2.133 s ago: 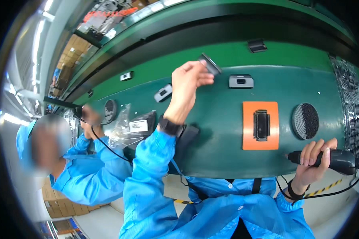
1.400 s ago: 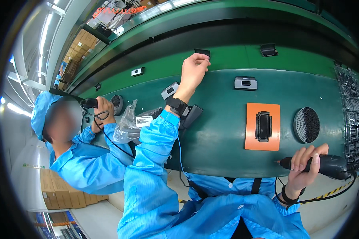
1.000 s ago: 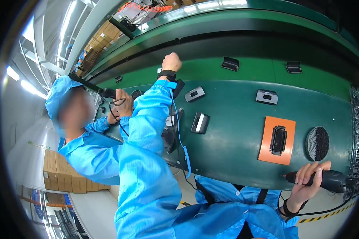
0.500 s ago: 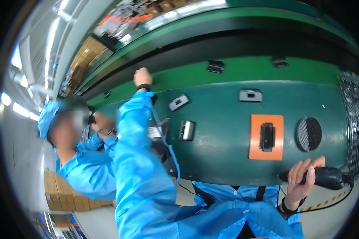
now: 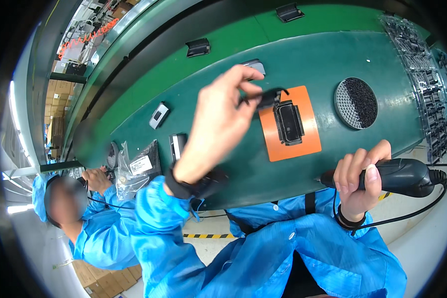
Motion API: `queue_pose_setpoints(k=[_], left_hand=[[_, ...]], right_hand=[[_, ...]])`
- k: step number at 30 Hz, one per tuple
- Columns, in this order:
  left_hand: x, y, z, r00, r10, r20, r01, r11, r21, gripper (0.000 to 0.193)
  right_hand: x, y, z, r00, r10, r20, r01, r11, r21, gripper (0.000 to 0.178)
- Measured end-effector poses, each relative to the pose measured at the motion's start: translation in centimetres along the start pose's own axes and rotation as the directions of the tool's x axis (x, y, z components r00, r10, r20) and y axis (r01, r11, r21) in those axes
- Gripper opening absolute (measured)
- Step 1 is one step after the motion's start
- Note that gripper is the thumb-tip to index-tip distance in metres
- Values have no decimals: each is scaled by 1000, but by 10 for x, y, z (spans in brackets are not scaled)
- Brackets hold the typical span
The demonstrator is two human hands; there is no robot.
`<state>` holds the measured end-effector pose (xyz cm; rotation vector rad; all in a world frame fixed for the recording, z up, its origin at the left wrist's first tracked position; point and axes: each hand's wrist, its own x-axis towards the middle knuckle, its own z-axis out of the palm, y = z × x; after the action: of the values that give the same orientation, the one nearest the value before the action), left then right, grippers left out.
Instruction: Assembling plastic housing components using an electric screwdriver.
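My left hand (image 5: 218,119) is closed in a pinch on a small black plastic piece (image 5: 269,99) with a thin curved hook at one end. It hangs over the upper left corner of an orange square plate (image 5: 310,134). On that plate lies a black rectangular housing (image 5: 289,123), its hollow side up. My right hand (image 5: 357,179) is wrapped round a black corded electric screwdriver (image 5: 406,175), its tip pointing left at the bench's near edge. Right of the plate stands a round dish (image 5: 340,102), part perforated grey, part covered with small black screws.
Black shells (image 5: 198,47) lie on the far green strip. Grey-and-black units (image 5: 159,115) rest on the bench, one partly behind my left hand. Clear trays of black parts (image 5: 417,74) line the right side. Left, a co-worker (image 5: 102,233) sits beside plastic bags (image 5: 136,169).
My left hand has come from the far left of the bench to the orange plate, now with the black piece in it. My right hand still grips the screwdriver. The view has turned.
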<state>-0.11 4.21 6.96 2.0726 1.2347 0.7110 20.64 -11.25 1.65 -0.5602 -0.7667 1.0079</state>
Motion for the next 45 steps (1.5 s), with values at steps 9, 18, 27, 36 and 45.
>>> queue_pose_setpoints(k=[9,18,27,36,45], left_hand=[[-24,-3,59,995,-99,-13,100,993,70,41],[-33,2,94,987,-30,-161,65,974,217,28],[-44,15,87,994,-100,-39,108,923,370,33],[-58,10,70,989,61,135,-126,826,549,47],[-64,-9,92,976,218,-3,-203,914,350,22]], right_hand=[[12,-5,-22,999,-30,-29,32,999,36,16],[22,-10,-36,992,-90,-84,89,996,-15,14],[27,-11,-46,984,-107,-140,99,993,-60,14],[27,-8,-52,992,-80,-99,73,995,-68,15],[39,-6,-46,996,-74,-45,68,990,-124,16]])
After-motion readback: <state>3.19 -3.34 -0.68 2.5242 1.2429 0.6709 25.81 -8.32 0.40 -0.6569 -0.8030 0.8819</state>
